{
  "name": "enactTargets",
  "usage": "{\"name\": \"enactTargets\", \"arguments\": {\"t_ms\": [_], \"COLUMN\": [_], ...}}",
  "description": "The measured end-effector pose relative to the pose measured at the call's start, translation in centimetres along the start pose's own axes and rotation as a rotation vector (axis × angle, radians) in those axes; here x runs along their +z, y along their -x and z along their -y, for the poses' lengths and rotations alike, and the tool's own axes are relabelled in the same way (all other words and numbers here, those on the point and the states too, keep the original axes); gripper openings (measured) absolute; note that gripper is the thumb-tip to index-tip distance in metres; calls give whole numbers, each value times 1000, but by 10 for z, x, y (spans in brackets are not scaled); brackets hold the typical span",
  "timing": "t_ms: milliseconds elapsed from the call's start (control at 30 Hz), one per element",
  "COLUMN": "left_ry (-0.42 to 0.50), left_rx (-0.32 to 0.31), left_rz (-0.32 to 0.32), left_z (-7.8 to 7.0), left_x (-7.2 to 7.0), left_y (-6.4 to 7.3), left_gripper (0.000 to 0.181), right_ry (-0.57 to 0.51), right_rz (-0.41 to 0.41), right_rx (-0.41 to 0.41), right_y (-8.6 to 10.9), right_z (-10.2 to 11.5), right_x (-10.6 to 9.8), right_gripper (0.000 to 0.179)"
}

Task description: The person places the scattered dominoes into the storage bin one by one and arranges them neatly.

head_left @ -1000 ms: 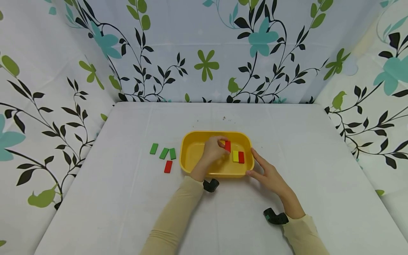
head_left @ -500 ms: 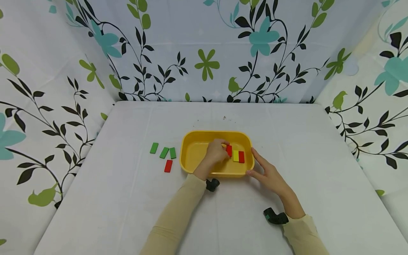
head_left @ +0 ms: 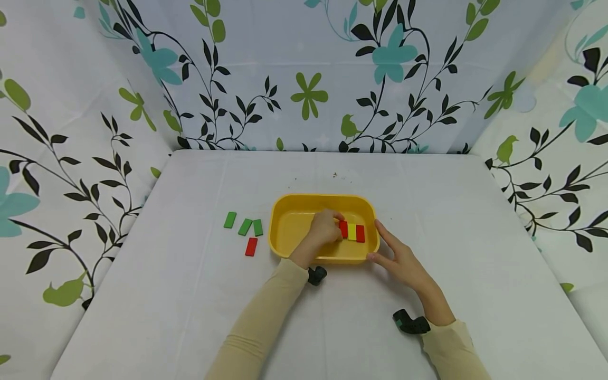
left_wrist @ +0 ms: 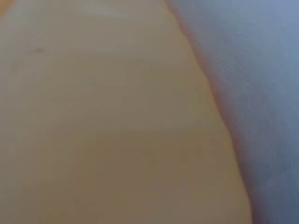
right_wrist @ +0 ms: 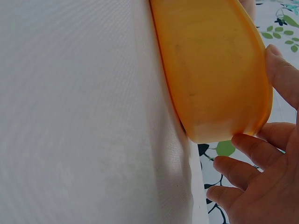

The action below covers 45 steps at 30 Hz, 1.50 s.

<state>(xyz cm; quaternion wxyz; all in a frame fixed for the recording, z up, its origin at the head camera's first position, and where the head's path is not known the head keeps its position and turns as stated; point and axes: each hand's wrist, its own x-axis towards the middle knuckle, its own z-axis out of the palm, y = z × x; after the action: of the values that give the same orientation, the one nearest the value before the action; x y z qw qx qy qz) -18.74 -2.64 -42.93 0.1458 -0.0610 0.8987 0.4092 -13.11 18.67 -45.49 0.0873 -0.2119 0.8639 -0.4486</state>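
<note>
My left hand (head_left: 325, 227) reaches into the yellow tray (head_left: 292, 198) and pinches a red block (head_left: 343, 229) between thumb and fingers. That block stands beside a yellow block (head_left: 352, 232), with another red block (head_left: 360, 234) on the yellow one's right. Fairly straight fingers of my right hand (head_left: 401, 264) touch the tray's right end from outside. In the right wrist view, the thumb and fingertips of that right hand (right_wrist: 266, 172) meet the tray wall (right_wrist: 215, 70). Only a blurred sleeve (left_wrist: 117, 116) fills most of the left wrist view.
Left of the tray on the white table (head_left: 190, 295) lie several green blocks, one of them a green block (head_left: 230, 220) set apart. A loose red block (head_left: 251, 246) lies below them. Floral cloth (head_left: 309, 63) surrounds the table's back and sides.
My left hand has moved slightly right and towards me, bringing its red block up beside the yellow block. The right hand has stayed at the tray's end.
</note>
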Motion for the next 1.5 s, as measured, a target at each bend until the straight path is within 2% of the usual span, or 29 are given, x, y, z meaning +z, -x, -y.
{"name": "enactTargets", "arguments": {"t_ms": [267,833,967,1033,1100,1200,1333,1433,1500], "left_ry": [-5,-26,65,125,173,198,266,297,308], "left_rx": [38,12,5,42,107,240,367,457,483], "left_rz": [12,9,15,8,2,-29,-67,-135,-189], "left_z": [4,3,4,6,8,7,8,21,37], "left_x": [4,4,2,-1,-7,-22,-56,-84,-102], "left_y": [-1,-1,0,2,7,20,47,66,74], "left_gripper": [46,50,54,55,55,51,48,46,47], "right_ry": [3,-6,-7,-8,-7,-5,1,7,10], "right_rz": [4,6,3,3,5,6,-2,-7,-8], "right_rx": [2,6,9,12,13,14,2,-7,-5], "right_y": [0,0,0,0,0,-1,-1,-1,-1], "right_z": [-1,-1,-1,-1,-1,-1,0,0,-1], "right_x": [0,0,1,1,2,2,2,2,2], "right_gripper": [83,83,83,83,84,84,84,84,84]}}
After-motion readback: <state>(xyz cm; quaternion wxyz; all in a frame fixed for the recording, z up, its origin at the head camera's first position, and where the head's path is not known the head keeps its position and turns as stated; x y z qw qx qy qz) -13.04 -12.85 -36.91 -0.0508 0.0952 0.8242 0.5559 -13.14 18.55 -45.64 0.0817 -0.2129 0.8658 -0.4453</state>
